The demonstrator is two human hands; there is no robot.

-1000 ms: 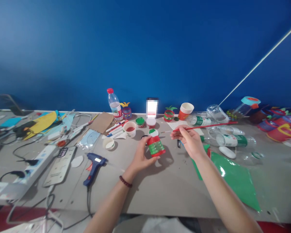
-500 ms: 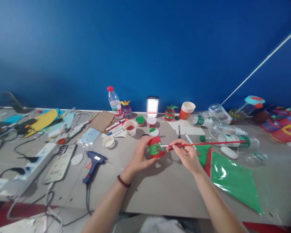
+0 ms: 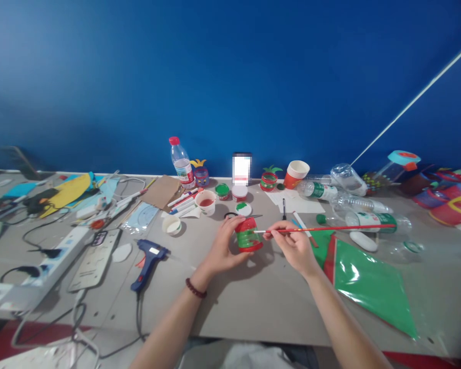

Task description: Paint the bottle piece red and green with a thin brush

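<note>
My left hand (image 3: 223, 247) is wrapped round a small red and green painted container (image 3: 248, 234) that rests tilted on the grey table (image 3: 253, 302). My right hand (image 3: 294, 245) pinches a long red paintbrush (image 3: 330, 228) near its front end. The brush lies nearly level, its tip touching the right side of the container. Just behind the container sit a white cup of red paint (image 3: 206, 202), a green paint pot (image 3: 222, 191) and a green-smeared white lid (image 3: 244, 208).
A blue glue gun (image 3: 148, 257) lies left of my left arm, beside a power strip (image 3: 42, 266) and cables. A green plastic sheet (image 3: 364, 282) lies to the right, with empty plastic bottles (image 3: 369, 221) and paper cups (image 3: 295, 175) behind. A water bottle (image 3: 181, 163) stands by the blue wall.
My right hand came down and left, bringing the brush tip from above the table onto the container's side. Over the last half second almost nothing has moved.
</note>
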